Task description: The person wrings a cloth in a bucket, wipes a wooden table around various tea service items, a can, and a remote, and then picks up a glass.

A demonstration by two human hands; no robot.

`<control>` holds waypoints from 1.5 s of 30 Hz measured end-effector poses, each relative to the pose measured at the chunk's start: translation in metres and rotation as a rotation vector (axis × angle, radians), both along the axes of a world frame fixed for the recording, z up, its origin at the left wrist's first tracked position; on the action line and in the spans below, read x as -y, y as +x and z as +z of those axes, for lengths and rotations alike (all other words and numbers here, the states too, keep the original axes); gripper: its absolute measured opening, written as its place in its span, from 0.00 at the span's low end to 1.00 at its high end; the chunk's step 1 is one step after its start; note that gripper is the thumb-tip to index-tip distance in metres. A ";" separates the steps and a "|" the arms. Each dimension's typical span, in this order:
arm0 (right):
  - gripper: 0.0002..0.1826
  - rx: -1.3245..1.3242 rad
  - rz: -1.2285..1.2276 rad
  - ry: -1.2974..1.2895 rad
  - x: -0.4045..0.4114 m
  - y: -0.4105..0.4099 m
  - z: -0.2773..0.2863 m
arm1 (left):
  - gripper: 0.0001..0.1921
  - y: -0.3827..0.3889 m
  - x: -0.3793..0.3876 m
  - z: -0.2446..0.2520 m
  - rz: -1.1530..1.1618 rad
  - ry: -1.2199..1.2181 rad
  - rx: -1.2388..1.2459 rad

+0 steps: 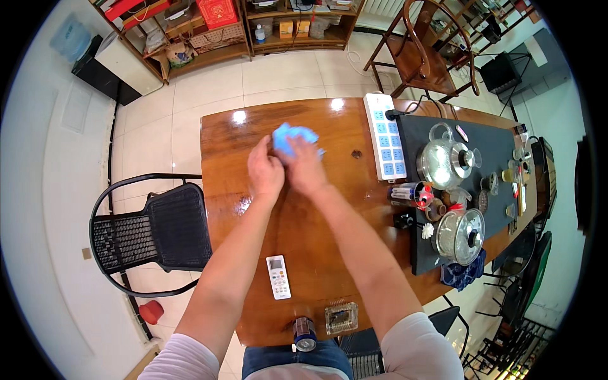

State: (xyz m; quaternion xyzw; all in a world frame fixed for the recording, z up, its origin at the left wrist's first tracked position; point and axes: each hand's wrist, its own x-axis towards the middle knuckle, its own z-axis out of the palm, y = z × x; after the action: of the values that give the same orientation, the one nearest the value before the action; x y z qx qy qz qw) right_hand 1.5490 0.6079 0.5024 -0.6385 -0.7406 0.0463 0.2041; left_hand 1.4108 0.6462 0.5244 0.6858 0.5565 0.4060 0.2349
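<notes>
A crumpled light-blue cloth is at the far part of a glossy brown wooden table. My right hand grips it from above, fingers spread into its folds. Against the cloth's left edge is my left hand, curled, its thumb close to my right hand; whether its fingers grip the cloth is hidden. Between my forearms lies a white remote control. Nearer my body are a dark-blue can and a square glass ashtray.
Right of my hands sits a white power strip with a black plug. Beyond it, a dark tea tray bears a glass kettle, a lidded glass pot and several cups. A black chair stands left; a wooden armchair stands beyond.
</notes>
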 end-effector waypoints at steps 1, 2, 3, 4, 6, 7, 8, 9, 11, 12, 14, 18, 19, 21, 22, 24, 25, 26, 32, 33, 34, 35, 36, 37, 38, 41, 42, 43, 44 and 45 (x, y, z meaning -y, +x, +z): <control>0.32 -0.071 0.037 -0.149 0.017 -0.036 0.027 | 0.27 -0.022 0.006 0.001 0.028 -0.018 -0.014; 0.33 -0.340 0.021 -0.220 0.035 -0.054 0.041 | 0.27 -0.031 0.014 0.004 0.035 -0.036 -0.009; 0.34 -0.409 0.022 -0.184 0.053 -0.066 0.031 | 0.27 -0.032 0.024 0.003 0.050 -0.026 -0.039; 0.33 -0.183 0.140 -0.204 0.069 -0.077 0.029 | 0.27 -0.041 0.034 0.004 0.045 -0.025 -0.046; 0.31 -0.136 0.233 -0.252 0.101 -0.087 0.032 | 0.26 -0.059 0.056 0.005 0.070 -0.081 -0.068; 0.31 -0.140 0.231 -0.248 0.105 -0.083 0.031 | 0.26 -0.067 0.064 0.002 0.071 -0.083 -0.025; 0.30 -0.096 0.190 -0.214 0.116 -0.071 0.024 | 0.26 -0.068 0.080 0.004 0.062 -0.088 -0.025; 0.29 -0.055 0.157 -0.177 0.124 -0.059 0.024 | 0.25 -0.073 0.096 0.006 0.050 -0.074 -0.082; 0.30 -0.026 -0.055 -0.120 0.143 -0.015 0.018 | 0.25 -0.077 0.125 0.013 0.032 -0.054 -0.135; 0.31 -0.014 -0.159 -0.112 0.152 0.007 0.018 | 0.25 -0.079 0.141 0.017 0.011 -0.083 -0.161; 0.33 -0.032 -0.356 -0.050 0.171 0.046 0.021 | 0.26 -0.078 0.170 0.023 -0.036 -0.141 -0.204; 0.34 -0.060 -0.544 -0.093 0.211 0.053 0.028 | 0.26 -0.083 0.211 0.027 -0.019 -0.261 -0.257; 0.34 -0.075 -0.625 -0.123 0.221 0.046 0.028 | 0.27 -0.084 0.218 0.029 -0.007 -0.224 -0.295; 0.34 -0.065 -0.612 -0.109 0.235 0.027 0.024 | 0.28 -0.090 0.229 0.031 -0.012 -0.226 -0.296; 0.35 -0.058 -0.596 -0.102 0.236 0.020 0.020 | 0.28 -0.093 0.234 0.031 -0.014 -0.234 -0.302; 0.34 -0.055 -0.571 -0.129 0.215 0.023 0.019 | 0.28 -0.100 0.242 0.035 -0.004 -0.233 -0.324; 0.34 -0.053 -0.515 -0.065 0.193 0.033 0.016 | 0.29 -0.102 0.244 0.037 -0.009 -0.244 -0.324; 0.33 -0.050 -0.464 -0.001 0.169 0.045 0.013 | 0.29 -0.101 0.244 0.038 -0.019 -0.255 -0.323; 0.31 -0.054 -0.558 -0.025 0.054 0.088 0.009 | 0.32 -0.103 0.245 0.032 -0.028 -0.234 -0.358; 0.31 -0.039 -0.584 -0.045 0.043 0.090 0.011 | 0.32 -0.104 0.245 0.032 -0.020 -0.236 -0.364; 0.31 -0.044 -0.578 -0.047 0.036 0.094 0.014 | 0.35 -0.105 0.245 0.031 -0.019 -0.248 -0.398; 0.31 -0.037 -0.587 -0.066 0.030 0.098 0.015 | 0.38 -0.103 0.244 0.031 -0.019 -0.261 -0.431; 0.31 -0.030 -0.596 -0.088 0.028 0.099 0.016 | 0.38 -0.098 0.244 0.040 -0.014 -0.267 -0.435; 0.30 0.001 -0.607 -0.099 0.028 0.098 0.017 | 0.41 -0.091 0.244 0.048 0.005 -0.315 -0.480; 0.30 -0.001 -0.600 -0.104 0.029 0.092 0.017 | 0.44 -0.087 0.244 0.057 0.027 -0.360 -0.525; 0.29 0.022 -0.322 -0.046 0.049 0.070 0.011 | 0.51 -0.081 0.247 0.067 0.020 -0.478 -0.554; 0.28 0.032 -0.200 -0.076 0.060 0.049 0.016 | 0.51 -0.082 0.250 0.070 0.033 -0.520 -0.566; 0.27 0.032 -0.105 -0.098 0.075 0.033 0.016 | 0.51 -0.080 0.252 0.072 0.034 -0.523 -0.563; 0.27 0.006 0.006 -0.111 0.091 0.014 0.024 | 0.51 -0.082 0.253 0.071 0.046 -0.559 -0.531; 0.27 -0.010 0.096 -0.108 0.109 0.002 0.028 | 0.52 -0.082 0.254 0.071 0.049 -0.592 -0.495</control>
State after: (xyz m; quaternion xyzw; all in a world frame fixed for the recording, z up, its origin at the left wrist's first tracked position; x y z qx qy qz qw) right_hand 1.5507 0.4988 0.5308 -0.6122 -0.7657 0.0993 0.1707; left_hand 1.3290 0.3920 0.5950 0.6522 0.7056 0.0556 0.2716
